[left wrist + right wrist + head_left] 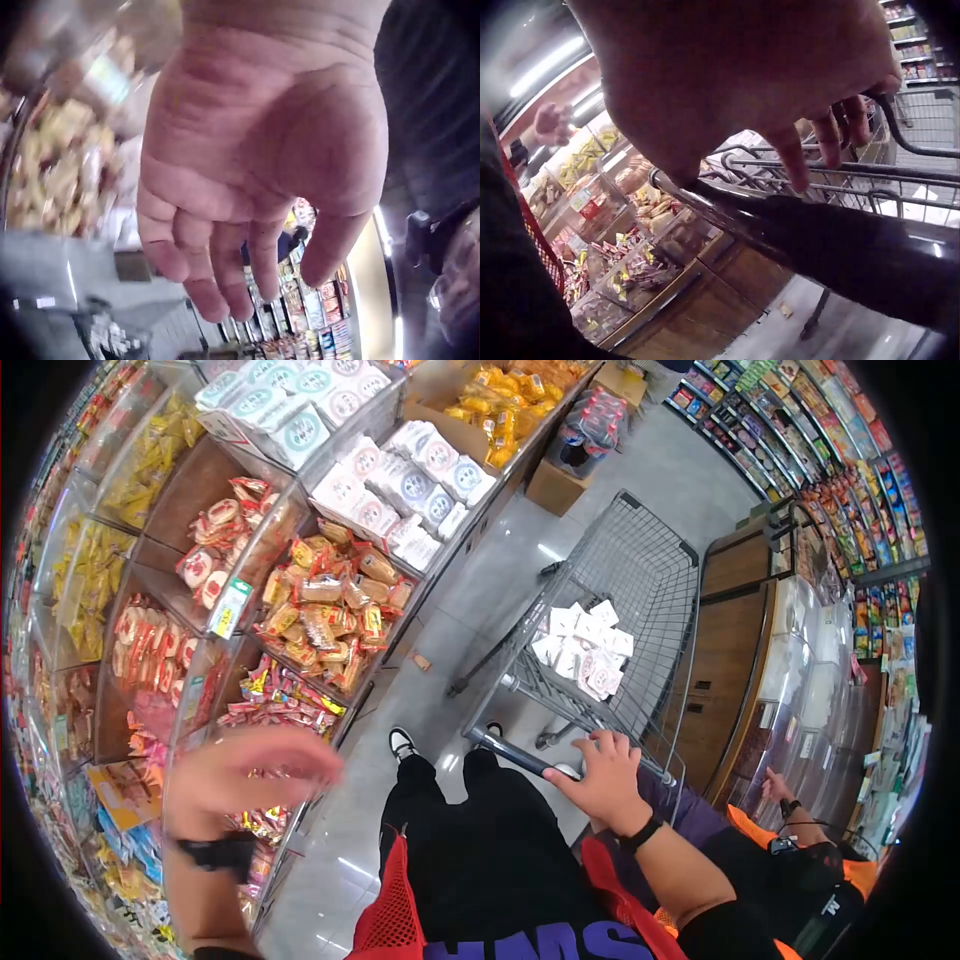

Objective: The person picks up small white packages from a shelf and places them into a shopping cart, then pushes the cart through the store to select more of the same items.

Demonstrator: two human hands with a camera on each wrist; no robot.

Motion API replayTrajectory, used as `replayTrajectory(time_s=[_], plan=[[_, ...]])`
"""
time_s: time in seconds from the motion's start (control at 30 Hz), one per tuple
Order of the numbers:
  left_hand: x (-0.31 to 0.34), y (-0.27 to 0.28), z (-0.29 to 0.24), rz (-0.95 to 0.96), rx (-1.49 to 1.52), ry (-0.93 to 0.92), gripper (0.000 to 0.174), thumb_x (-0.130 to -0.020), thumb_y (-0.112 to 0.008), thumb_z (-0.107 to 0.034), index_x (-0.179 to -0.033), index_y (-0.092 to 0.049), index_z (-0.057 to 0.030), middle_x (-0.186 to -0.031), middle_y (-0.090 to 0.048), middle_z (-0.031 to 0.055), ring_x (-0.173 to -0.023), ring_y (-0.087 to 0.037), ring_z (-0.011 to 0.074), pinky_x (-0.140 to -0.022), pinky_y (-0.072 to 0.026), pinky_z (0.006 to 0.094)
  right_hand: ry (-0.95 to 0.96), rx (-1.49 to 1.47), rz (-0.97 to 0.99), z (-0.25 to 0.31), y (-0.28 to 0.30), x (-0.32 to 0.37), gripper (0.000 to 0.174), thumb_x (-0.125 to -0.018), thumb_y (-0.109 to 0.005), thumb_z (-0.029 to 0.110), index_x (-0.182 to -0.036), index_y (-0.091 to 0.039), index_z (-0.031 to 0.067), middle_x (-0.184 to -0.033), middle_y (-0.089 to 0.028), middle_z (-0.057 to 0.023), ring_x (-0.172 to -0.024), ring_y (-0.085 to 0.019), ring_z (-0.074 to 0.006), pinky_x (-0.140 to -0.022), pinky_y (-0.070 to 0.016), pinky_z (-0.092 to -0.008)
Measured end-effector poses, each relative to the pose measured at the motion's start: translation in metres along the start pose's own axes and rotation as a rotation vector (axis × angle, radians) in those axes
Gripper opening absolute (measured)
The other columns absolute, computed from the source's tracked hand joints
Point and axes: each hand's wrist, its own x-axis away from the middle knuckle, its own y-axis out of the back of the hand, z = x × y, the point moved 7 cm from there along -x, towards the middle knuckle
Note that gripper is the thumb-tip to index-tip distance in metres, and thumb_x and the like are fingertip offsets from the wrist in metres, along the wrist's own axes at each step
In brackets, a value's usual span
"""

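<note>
My left hand is raised over the snack bins, blurred in the head view. In the left wrist view its palm faces the camera, with loosely bent fingers and nothing in them. My right hand rests on the dark handle bar of a grey wire shopping cart. Its thumb lies along the bar, and in the right wrist view its fingers reach loosely past it without wrapping round. A pile of white square packets with printed labels lies in the cart basket.
Bins on the left hold wrapped brown snacks, red-and-white packets and white packs. A carton with bottles stands farther up the aisle. Another person's hand shows at the right, beside a wooden counter.
</note>
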Motion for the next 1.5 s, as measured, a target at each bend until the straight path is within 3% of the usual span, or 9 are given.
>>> replayTrajectory(time_s=[0.13, 0.47, 0.8, 0.87, 0.93, 1.0, 1.2, 1.3, 1.5], plan=[[-0.171, -0.062, 0.184, 0.384, 0.267, 0.109, 0.040, -0.110, -0.067, -0.026, -0.147, -0.065, -0.0102, -0.136, -0.071, 0.0040, -0.119, -0.067, 0.0144, -0.100, -0.0521, 0.0321, 0.036, 0.103, -0.132, 0.012, -0.014, 0.020, 0.070, -0.086, -0.081, 0.068, -0.122, -0.076, 0.0080, -0.152, -0.055, -0.0258, -0.154, -0.032, -0.0557, -0.116, -0.0300, -0.0698], [-0.299, -0.084, 0.461, 0.000, 0.685, 0.533, 0.045, -0.110, -0.060, -0.041, -0.150, -0.061, -0.0219, -0.126, -0.072, 0.0013, -0.111, -0.068, 0.0165, -0.094, -0.0503, 0.0346, -0.009, 0.262, -0.242, -0.004, -0.047, 0.010, 0.040, -0.069, -0.085, 0.042, -0.096, -0.078, 0.0134, -0.157, -0.055, -0.0182, -0.152, -0.035, -0.0547, -0.120, -0.0276, -0.0660], [-0.451, -0.034, 0.596, -0.228, 0.628, 0.500, 0.038, -0.107, -0.063, -0.044, -0.137, -0.066, -0.0217, -0.114, -0.073, -0.0012, -0.092, -0.069, 0.0127, -0.076, -0.0497, 0.0334, -0.048, 0.380, -0.239, -0.075, -0.021, -0.021, 0.055, -0.084, -0.076, 0.059, -0.093, -0.070, 0.0048, -0.157, -0.055, -0.0244, -0.156, -0.035, -0.0482, -0.126, -0.0231, -0.0658], [-0.488, -0.021, 0.612, -0.251, 0.593, 0.485, 0.037, -0.107, -0.062, -0.043, -0.136, -0.067, -0.0210, -0.112, -0.073, -0.0011, -0.090, -0.069, 0.0130, -0.076, -0.0498, 0.0336, 0.301, 0.724, -0.244, -0.028, 0.004, -0.063, 0.047, -0.091, -0.078, 0.044, -0.108, -0.078, 0.0003, -0.094, -0.080, -0.0178, -0.092, -0.075, -0.0359, -0.090, -0.0578, -0.0451], [-0.522, -0.012, 0.628, -0.291, 0.532, 0.473, 0.038, -0.106, -0.064, -0.042, -0.136, -0.068, -0.0194, -0.110, -0.073, -0.0010, -0.088, -0.069, 0.0127, -0.075, -0.0500, 0.0334, 0.397, 0.535, -0.453, -0.046, 0.011, -0.072, 0.050, -0.087, -0.077, 0.051, -0.097, -0.080, 0.0030, -0.087, -0.079, -0.0211, -0.085, -0.077, -0.0378, -0.083, -0.0597, -0.0474], [-0.566, -0.001, 0.654, -0.310, 0.473, 0.462, 0.039, -0.105, -0.065, -0.041, -0.137, -0.067, -0.0178, -0.109, -0.072, -0.0005, -0.088, -0.069, 0.0125, -0.074, -0.0501, 0.0341, 0.092, 0.490, -0.090, -0.108, 0.002, -0.049, 0.086, -0.096, -0.070, 0.054, -0.166, -0.035, 0.0178, -0.165, -0.049, -0.0235, -0.153, -0.036, -0.0531, -0.122, -0.0278, -0.0697], [-0.711, 0.024, 0.799, -0.321, -0.109, 0.313, 0.057, -0.099, -0.070, -0.040, -0.147, -0.062, -0.0094, -0.136, -0.073, 0.0146, -0.122, -0.072, 0.0308, -0.103, -0.0568, 0.0462, 0.042, 0.149, -0.355, -0.119, 0.015, -0.083, 0.067, -0.091, -0.078, 0.035, -0.148, -0.059, 0.0056, -0.150, -0.057, -0.0222, -0.147, -0.044, -0.0452, -0.121, -0.0368, -0.0569], [-0.698, 0.053, 0.762, -0.368, -0.252, 0.619, 0.079, -0.095, -0.073, -0.045, -0.161, -0.050, -0.0095, -0.162, -0.056, 0.0190, -0.148, -0.055, 0.0387, -0.122, -0.0470, 0.0480, 0.006, 0.151, -0.357, -0.131, 0.014, -0.089, 0.068, -0.092, -0.077, 0.038, -0.148, -0.059, 0.0047, -0.152, -0.057, -0.0225, -0.147, -0.044, -0.0440, -0.121, -0.0374, -0.0560], [-0.706, 0.099, 0.751, -0.401, -0.511, 0.594, 0.098, -0.094, -0.071, -0.051, -0.172, -0.029, -0.0093, -0.172, -0.040, 0.0265, -0.153, -0.048, 0.0453, -0.125, -0.0427, 0.0484, -0.141, 0.165, -0.374, -0.185, 0.022, -0.092, 0.071, -0.092, -0.076, 0.045, -0.147, -0.058, 0.0029, -0.154, -0.055, -0.0232, -0.148, -0.045, -0.0417, -0.120, -0.0386, -0.0542]])
